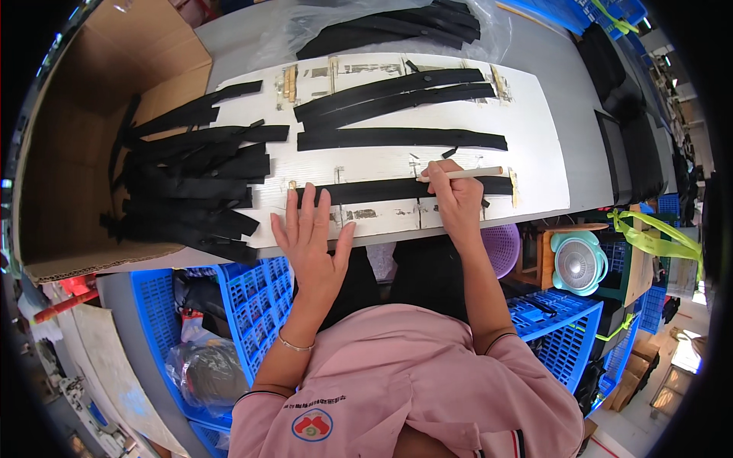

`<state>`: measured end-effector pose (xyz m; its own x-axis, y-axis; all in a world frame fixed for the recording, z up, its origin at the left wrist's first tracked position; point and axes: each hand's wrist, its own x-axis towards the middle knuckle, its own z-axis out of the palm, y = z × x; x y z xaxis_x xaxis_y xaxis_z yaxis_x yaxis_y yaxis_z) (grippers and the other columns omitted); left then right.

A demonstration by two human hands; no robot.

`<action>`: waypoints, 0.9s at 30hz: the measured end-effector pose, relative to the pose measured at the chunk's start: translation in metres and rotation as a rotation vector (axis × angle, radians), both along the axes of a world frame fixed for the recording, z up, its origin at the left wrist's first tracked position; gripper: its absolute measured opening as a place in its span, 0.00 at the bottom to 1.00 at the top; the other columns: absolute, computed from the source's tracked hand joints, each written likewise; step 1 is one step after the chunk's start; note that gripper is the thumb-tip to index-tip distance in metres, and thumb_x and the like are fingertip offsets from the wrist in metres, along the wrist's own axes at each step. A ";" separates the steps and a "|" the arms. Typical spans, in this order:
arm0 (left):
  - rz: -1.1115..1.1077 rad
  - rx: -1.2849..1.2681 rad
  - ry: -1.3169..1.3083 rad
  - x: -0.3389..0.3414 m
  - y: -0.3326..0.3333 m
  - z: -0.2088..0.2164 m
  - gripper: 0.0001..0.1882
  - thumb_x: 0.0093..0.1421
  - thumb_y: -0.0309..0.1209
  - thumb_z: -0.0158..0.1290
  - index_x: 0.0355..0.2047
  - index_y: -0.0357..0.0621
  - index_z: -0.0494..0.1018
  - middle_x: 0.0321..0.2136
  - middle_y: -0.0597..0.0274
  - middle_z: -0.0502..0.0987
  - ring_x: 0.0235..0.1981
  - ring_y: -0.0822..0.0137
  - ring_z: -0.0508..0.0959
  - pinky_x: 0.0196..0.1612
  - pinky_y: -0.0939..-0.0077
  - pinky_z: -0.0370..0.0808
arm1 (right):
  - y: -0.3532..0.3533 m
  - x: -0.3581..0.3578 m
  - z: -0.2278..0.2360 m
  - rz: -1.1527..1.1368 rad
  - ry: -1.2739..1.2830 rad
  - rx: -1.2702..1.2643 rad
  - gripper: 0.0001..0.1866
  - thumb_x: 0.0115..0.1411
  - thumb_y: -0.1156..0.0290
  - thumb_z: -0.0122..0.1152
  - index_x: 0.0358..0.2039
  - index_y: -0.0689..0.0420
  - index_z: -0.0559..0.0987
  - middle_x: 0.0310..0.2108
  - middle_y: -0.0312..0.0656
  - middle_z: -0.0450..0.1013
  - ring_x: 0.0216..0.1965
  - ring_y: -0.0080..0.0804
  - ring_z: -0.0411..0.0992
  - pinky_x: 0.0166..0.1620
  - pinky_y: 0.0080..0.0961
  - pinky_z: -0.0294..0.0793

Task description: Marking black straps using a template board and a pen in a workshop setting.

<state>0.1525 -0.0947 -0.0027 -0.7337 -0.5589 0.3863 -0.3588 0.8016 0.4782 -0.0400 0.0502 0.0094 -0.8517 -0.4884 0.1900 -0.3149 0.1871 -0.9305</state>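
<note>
A black zipper [374, 190] lies straight across a white board [546, 153], near its front edge. My left hand [311, 237] rests with fingers spread, its fingertips at the left end of that zipper. In my right hand [456, 200] is a slim white pen [473, 173], pinched between thumb and fingers over the zipper's middle. The pen's tip is close to the strip; whether it touches, I cannot tell. Farther back on the board lie another zipper [405, 138] and a pair of strips [397, 98] side by side, with small pull tabs showing.
At the left, an open cardboard box [84, 99] lies with several black zippers [191, 172] spilling out onto the board. More black strips [397, 29] sit on clear plastic at the back of the grey table [229, 34]. Blue crates [256, 305] and a small turquoise fan [579, 262] stand below the table.
</note>
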 end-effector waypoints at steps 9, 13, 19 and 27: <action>-0.288 0.134 0.214 -0.074 0.033 0.007 0.13 0.58 0.26 0.64 0.44 0.41 0.83 0.47 0.59 0.81 0.49 0.57 0.77 0.57 0.60 0.68 | 0.000 -0.002 0.000 0.010 0.000 0.036 0.13 0.71 0.69 0.58 0.33 0.66 0.82 0.23 0.40 0.76 0.24 0.20 0.69 0.30 0.20 0.68; -0.253 0.104 0.216 -0.084 0.032 0.003 0.09 0.57 0.24 0.64 0.39 0.42 0.83 0.41 0.63 0.81 0.44 0.59 0.78 0.51 0.64 0.69 | -0.003 -0.002 -0.002 -0.001 0.083 -0.012 0.13 0.70 0.69 0.58 0.33 0.65 0.82 0.23 0.46 0.77 0.22 0.26 0.72 0.30 0.24 0.71; -0.254 0.119 0.232 -0.085 0.032 0.000 0.08 0.56 0.24 0.64 0.38 0.41 0.82 0.41 0.64 0.80 0.45 0.59 0.77 0.52 0.62 0.68 | 0.006 -0.003 0.000 0.090 -0.031 0.002 0.14 0.70 0.70 0.58 0.29 0.65 0.81 0.20 0.35 0.75 0.23 0.17 0.69 0.28 0.19 0.68; -0.246 0.101 0.228 -0.086 0.032 0.000 0.08 0.55 0.24 0.65 0.37 0.42 0.83 0.41 0.64 0.81 0.45 0.60 0.77 0.51 0.63 0.69 | 0.004 -0.005 -0.005 0.115 0.145 0.071 0.14 0.68 0.68 0.58 0.27 0.62 0.80 0.19 0.43 0.74 0.20 0.33 0.72 0.26 0.28 0.68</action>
<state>0.0660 -0.0623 -0.0025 -0.7523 -0.4199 0.5077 -0.0357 0.7954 0.6050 -0.0449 0.0539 0.0044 -0.7560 -0.5973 0.2679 -0.4676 0.2062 -0.8596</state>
